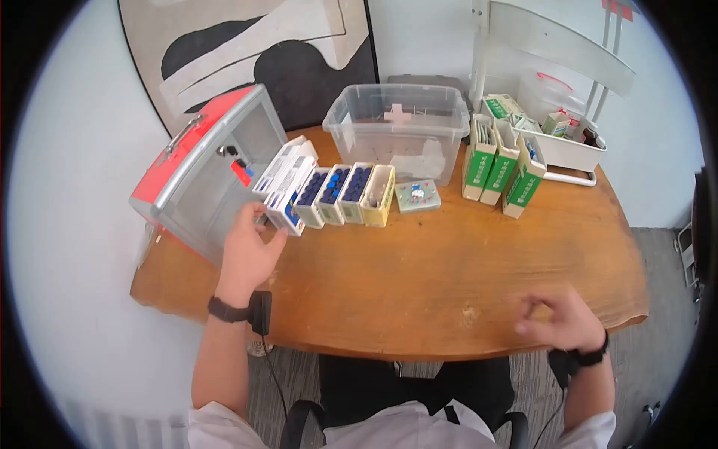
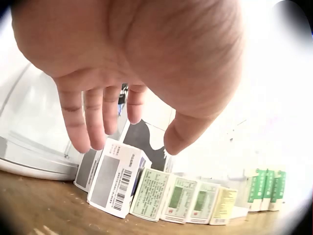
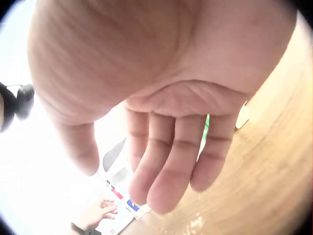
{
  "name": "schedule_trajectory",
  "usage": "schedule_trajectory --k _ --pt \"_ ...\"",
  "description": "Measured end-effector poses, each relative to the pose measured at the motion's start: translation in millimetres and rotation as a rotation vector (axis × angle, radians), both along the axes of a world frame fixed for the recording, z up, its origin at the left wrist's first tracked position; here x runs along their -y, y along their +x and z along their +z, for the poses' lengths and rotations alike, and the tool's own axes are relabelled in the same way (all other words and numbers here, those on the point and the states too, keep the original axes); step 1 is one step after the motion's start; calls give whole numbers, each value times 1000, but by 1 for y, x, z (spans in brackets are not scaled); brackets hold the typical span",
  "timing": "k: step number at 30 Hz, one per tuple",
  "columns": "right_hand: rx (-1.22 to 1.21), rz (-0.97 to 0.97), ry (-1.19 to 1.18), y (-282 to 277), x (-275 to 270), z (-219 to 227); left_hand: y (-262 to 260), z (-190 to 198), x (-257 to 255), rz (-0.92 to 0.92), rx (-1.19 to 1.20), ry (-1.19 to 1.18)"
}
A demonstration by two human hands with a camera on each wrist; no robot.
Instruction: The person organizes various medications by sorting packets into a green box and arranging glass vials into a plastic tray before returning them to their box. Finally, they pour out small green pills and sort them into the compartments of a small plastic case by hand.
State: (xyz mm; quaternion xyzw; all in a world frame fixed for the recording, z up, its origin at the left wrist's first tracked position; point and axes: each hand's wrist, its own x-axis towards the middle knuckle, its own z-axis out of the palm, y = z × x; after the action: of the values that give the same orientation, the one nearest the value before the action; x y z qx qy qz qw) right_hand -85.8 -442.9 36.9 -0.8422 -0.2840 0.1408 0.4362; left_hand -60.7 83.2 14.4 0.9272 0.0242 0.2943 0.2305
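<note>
My left hand (image 1: 253,251) reaches to the left end of a row of small boxes, thumb and fingertips spread close about a white and blue carton (image 1: 285,217). In the left wrist view the fingers hang loosely above that carton, whose barcode side (image 2: 112,183) faces the camera. Right of it stand open-topped boxes filled with dark blue caps (image 1: 331,196) and a yellowish open box (image 1: 378,197). Over the front right of the table hovers my right hand (image 1: 561,320), slightly blurred, fingers loosely bent and holding nothing.
A red-and-silver case with clear panels (image 1: 217,172) stands at left. Behind the row is a clear plastic bin (image 1: 393,138). A small flat box with coloured dots (image 1: 419,196) lies right of the row. Green and beige cartons (image 1: 523,187) stand before a white tray (image 1: 572,152).
</note>
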Motion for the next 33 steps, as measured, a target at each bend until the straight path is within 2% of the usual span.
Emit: schedule_trajectory --k 2,3,4,6,7,9,11,13,15,19,21,22,24,26,28,30,33 --pt "-130 17 55 44 -37 6 29 -8 -8 101 -92 2" --pt "-207 52 99 66 -50 -3 34 -1 0 175 -156 -132" --pt "-206 52 101 88 -62 -13 40 2 1 174 -156 -130" --pt "-283 224 156 126 -84 -37 45 2 -5 250 -182 29" --pt "-285 230 160 139 -93 -47 48 -5 -11 217 -106 102" --pt "-543 244 292 156 -105 -64 51 -5 -5 227 -106 91" --pt "-533 206 306 164 -106 -74 54 -2 0 224 -97 82" --pt "-523 160 318 166 -104 -81 52 -3 0 223 -156 -175" --pt "-507 136 405 163 -98 -85 18 1 -4 246 -157 -166" --pt "-543 134 386 162 -104 -83 -57 0 -23 313 -126 -164" --pt "-461 105 329 160 -108 -79 -92 6 -21 206 -145 -508" --pt "-478 117 326 158 -112 -82 -103 7 -21 225 -155 -508" --pt "-484 174 379 152 -120 -86 -122 5 -14 -37 -217 -668" --pt "-438 212 317 138 -127 -79 -119 -1 2 -159 -303 -656" --pt "-395 229 254 126 -128 -73 -103 -14 16 -293 -350 -502" --pt "-331 371 229 121 -125 -68 -82 -13 37 -347 -376 -510" --pt "-340 331 231 121 -125 -69 -49 -11 49 -443 -411 -544"
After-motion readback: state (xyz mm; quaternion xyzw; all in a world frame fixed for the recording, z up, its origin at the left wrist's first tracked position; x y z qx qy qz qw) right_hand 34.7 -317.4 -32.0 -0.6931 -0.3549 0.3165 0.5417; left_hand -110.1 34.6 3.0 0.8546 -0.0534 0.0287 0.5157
